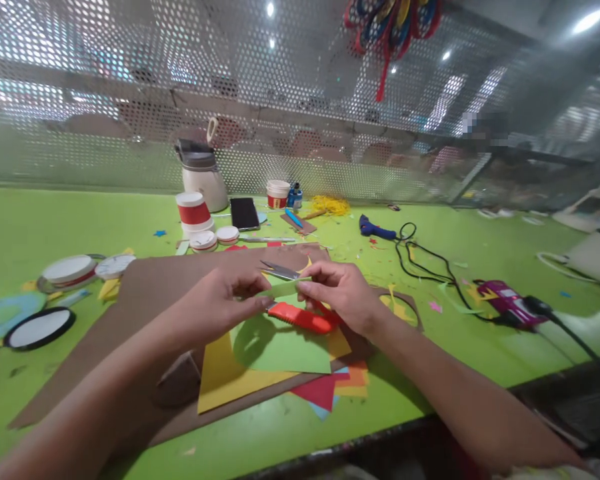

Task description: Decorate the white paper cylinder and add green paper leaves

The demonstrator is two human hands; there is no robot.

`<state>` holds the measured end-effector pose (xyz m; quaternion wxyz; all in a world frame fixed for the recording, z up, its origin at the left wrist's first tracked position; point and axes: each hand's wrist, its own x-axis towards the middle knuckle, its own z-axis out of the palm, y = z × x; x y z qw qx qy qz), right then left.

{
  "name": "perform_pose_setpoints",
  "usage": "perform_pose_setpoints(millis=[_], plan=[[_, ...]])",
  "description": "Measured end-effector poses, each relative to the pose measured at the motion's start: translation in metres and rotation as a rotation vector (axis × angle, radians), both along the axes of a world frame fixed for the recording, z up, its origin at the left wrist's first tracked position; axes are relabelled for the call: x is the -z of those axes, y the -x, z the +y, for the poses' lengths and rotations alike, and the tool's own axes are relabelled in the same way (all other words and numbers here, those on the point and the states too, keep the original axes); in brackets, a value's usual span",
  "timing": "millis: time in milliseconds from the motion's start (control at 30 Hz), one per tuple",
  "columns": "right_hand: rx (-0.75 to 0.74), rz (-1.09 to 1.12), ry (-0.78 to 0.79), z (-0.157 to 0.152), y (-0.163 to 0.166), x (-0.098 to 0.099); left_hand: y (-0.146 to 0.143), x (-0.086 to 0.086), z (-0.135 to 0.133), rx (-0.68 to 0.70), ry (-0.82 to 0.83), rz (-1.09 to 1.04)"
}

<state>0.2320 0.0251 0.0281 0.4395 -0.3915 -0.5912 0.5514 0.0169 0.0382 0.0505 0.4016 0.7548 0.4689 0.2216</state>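
My left hand (pixel 220 303) and my right hand (pixel 343 293) each pinch one end of a narrow green paper strip (pixel 283 288), held level above the table. Scissors with red handles (pixel 303 317) and grey blades hang from my right hand, blades pointing left and away. Under my hands lies a stack of coloured paper: a green sheet (pixel 290 347) with a round hole cut out, a yellow sheet (pixel 225 373), and red, orange and blue sheets beneath. They rest on a brown cardboard sheet (pixel 145 287).
On the green table (pixel 30 227) stand a white jug (pixel 203 175), tape rolls (pixel 194 212), a phone (pixel 244 213), small paint pots (pixel 278 194), a blue glue gun (pixel 375 230), a purple glue gun (pixel 507 301) with black cables, round lids (pixel 40 328) at left. A perforated metal screen backs the table.
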Motion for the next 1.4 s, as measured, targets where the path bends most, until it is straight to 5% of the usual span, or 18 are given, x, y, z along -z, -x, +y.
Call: perform_pose_setpoints(millis=[300, 733, 867, 967, 1400], plan=[[-0.127, -0.078, 0.131, -0.002, 0.001, -0.002, -0.01, -0.006, -0.008, 0.025, -0.069, 0.079], [0.0, -0.046, -0.052, 0.002, 0.01, -0.001, -0.017, -0.004, -0.01, 0.047, 0.179, -0.138], [0.097, 0.116, 0.011, 0.004, 0.013, 0.003, -0.017, -0.002, -0.011, -0.033, 0.21, -0.229], [0.018, 0.145, 0.084, 0.0, 0.019, 0.005, -0.018, 0.002, -0.011, -0.129, 0.202, -0.302], [0.031, -0.116, -0.193, -0.001, 0.012, 0.0, -0.016, 0.005, -0.014, -0.064, 0.307, -0.391]])
